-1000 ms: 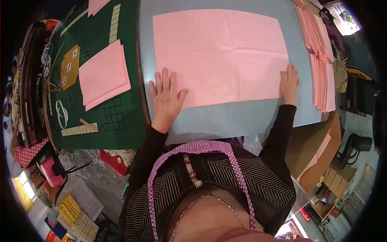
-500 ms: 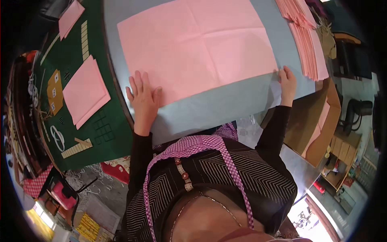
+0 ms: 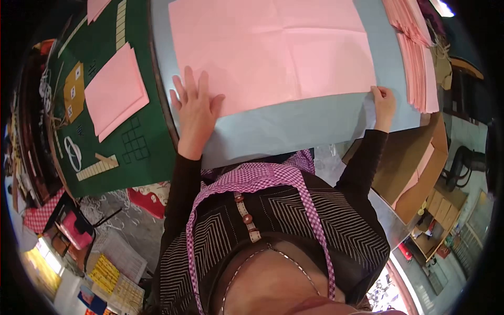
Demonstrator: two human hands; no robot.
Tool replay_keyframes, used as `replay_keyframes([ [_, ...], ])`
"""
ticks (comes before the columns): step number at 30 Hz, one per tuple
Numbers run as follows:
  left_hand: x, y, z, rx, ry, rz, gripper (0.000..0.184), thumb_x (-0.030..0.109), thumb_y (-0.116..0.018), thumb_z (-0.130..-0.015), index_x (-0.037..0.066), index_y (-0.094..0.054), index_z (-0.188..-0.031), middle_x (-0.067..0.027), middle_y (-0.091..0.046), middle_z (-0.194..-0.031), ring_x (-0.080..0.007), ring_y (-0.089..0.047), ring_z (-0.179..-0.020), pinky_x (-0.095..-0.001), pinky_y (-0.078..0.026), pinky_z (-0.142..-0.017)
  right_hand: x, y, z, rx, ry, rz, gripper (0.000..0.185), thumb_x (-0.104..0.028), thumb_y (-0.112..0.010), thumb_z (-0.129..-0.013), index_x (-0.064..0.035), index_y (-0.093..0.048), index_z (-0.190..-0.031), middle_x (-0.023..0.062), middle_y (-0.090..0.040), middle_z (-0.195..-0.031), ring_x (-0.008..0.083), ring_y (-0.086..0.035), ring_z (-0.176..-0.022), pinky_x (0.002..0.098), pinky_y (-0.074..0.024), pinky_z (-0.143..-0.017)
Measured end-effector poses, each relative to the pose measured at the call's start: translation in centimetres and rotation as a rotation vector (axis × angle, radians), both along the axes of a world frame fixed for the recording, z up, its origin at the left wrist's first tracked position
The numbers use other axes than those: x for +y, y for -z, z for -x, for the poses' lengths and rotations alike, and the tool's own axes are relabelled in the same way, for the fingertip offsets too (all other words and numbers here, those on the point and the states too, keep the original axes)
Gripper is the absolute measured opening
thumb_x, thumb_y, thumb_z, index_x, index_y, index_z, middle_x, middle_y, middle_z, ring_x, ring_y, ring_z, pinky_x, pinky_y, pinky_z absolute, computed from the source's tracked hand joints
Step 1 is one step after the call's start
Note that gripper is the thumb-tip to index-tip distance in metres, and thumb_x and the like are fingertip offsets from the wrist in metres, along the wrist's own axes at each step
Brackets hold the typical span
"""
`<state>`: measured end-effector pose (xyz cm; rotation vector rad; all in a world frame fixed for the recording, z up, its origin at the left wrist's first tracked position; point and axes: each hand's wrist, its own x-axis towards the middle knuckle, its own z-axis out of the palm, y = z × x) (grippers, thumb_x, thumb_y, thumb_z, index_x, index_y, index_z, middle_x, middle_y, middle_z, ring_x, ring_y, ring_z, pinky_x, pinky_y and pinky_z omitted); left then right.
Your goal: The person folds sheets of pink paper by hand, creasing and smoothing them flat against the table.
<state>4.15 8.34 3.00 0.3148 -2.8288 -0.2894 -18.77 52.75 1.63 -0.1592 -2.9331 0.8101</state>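
A green cover (image 3: 157, 168) bears printed dark lettering and squares, a tan panel (image 3: 75, 101) with three dice faces, and a cream tile row (image 3: 98, 169) crossed at a slant by another strip. A white oval loop (image 3: 78, 150) lies near that row. Below, white strips (image 3: 92, 208) are strewn over a grey floor (image 3: 119, 220), near a red cushion (image 3: 145, 201). A pink-padded chair (image 3: 75, 231) sits beside a red-and-white checked cloth (image 3: 44, 212). Yellow packs (image 3: 105, 272) are grouped farther down. At far right, wooden drawers (image 3: 444, 211) stand near a pale wall.
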Motion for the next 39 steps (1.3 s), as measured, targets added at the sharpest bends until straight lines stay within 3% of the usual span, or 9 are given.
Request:
replay_keyframes([
  [9,6.5,-1.6,1.7,-0.082,0.304,-0.169,0.062,0.033,-0.070,-0.079,0.007,-0.049,-0.131,-0.0161,-0.037,-0.145,-0.0431,-0.027,-0.136,-0.0585,-0.024,-0.108,0.2,0.1,-0.2,0.016,-0.015,0.035,0.030,-0.029,-0.067,-0.082,0.0009,-0.069,-0.089,0.0119,-0.069,-0.079,0.0220,-0.062,-0.074,0.0341,-0.0484,-0.070],
  [11,7.3,-1.3,2.0,-0.099,0.335,-0.166,0.062,0.034,-0.069,-0.081,0.007,-0.048,-0.133,-0.0149,-0.036,-0.147,-0.0430,-0.027,-0.137,-0.0580,-0.023,-0.109,-0.4,-0.8,-0.6,0.019,-0.058,0.060,0.027,-0.022,-0.067,-0.084,0.0042,-0.066,-0.088,0.0072,-0.065,-0.076,0.0133,-0.055,-0.069,0.0288,-0.0451,-0.065],
  [14,7.9,-0.7,2.0,-0.085,0.364,-0.125,0.062,0.036,-0.069,-0.081,0.007,-0.049,-0.133,-0.0134,-0.036,-0.148,-0.0413,-0.028,-0.137,-0.0572,-0.023,-0.110,0.4,-0.1,-0.3,-0.008,0.010,0.136,0.024,-0.020,-0.065,-0.085,0.0042,-0.065,-0.088,0.0046,-0.063,-0.075,0.0118,-0.055,-0.070,0.0269,-0.0438,-0.063],
  [16,7.9,-0.8,2.0,-0.090,0.365,-0.124,0.061,0.037,-0.069,-0.081,0.007,-0.050,-0.132,-0.0134,-0.036,-0.148,-0.0410,-0.027,-0.138,-0.0572,-0.023,-0.110,-0.5,-1.2,-0.8,-0.064,0.043,0.348,0.018,-0.016,-0.064,-0.086,0.0019,-0.065,-0.090,0.0031,-0.061,-0.074,0.0115,-0.056,-0.071,0.0260,-0.0442,-0.064],
  [18,7.9,-0.8,2.0,-0.092,0.363,-0.118,0.062,0.037,-0.069,-0.081,0.007,-0.050,-0.132,-0.0135,-0.036,-0.148,-0.0410,-0.027,-0.138,-0.0573,-0.023,-0.110,0.1,-0.3,-0.6,-0.067,-0.072,0.934,0.020,-0.015,-0.062,-0.090,0.0010,-0.062,-0.102,0.0045,-0.062,-0.083,0.0139,-0.059,-0.076,0.0276,-0.0470,-0.069],
  [21,8.0,-0.6,2.0,-0.060,0.365,-0.106,0.063,0.038,-0.072,-0.078,0.007,-0.052,-0.129,-0.0135,-0.038,-0.146,-0.0412,-0.029,-0.136,-0.0579,-0.023,-0.109,-1.6,-0.5,-0.9,-0.012,0.119,1.171,0.028,-0.016,-0.061,-0.094,0.0015,-0.055,-0.115,0.0067,-0.063,-0.095,0.0164,-0.061,-0.084,0.0300,-0.0491,-0.073],
  [29,7.9,-0.6,2.0,-0.002,0.366,-0.107,0.065,0.038,-0.074,-0.076,0.006,-0.052,-0.128,-0.0141,-0.041,-0.143,-0.0413,-0.031,-0.134,-0.0586,-0.024,-0.107,-4.2,-1.0,-2.0,-0.169,0.037,1.162,0.026,-0.017,-0.060,-0.095,-0.0004,-0.055,-0.115,0.0051,-0.063,-0.101,0.0146,-0.061,-0.089,0.0305,-0.0499,-0.075],
  [34,7.8,-0.7,1.8,-0.045,0.371,-0.126,0.066,0.039,-0.070,-0.080,0.007,-0.049,-0.133,-0.0147,-0.037,-0.147,-0.0415,-0.030,-0.136,-0.0579,-0.023,-0.109,-6.3,-1.5,-1.9,0.007,-0.029,1.278,0.013,-0.014,-0.060,-0.095,-0.0036,-0.059,-0.102,0.0008,-0.061,-0.093,0.0110,-0.058,-0.084,0.0282,-0.0479,-0.078],
  [39,7.9,-0.3,1.7,-0.032,0.352,-0.118,0.067,0.040,-0.071,-0.078,0.007,-0.049,-0.133,-0.0145,-0.037,-0.147,-0.0411,-0.030,-0.136,-0.0585,-0.023,-0.108,-9.2,-4.0,-1.8,0.079,-0.212,1.325,0.012,-0.013,-0.059,-0.096,-0.0046,-0.059,-0.104,-0.0009,-0.059,-0.092,0.0097,-0.056,-0.084,0.0272,-0.0459,-0.080],
])
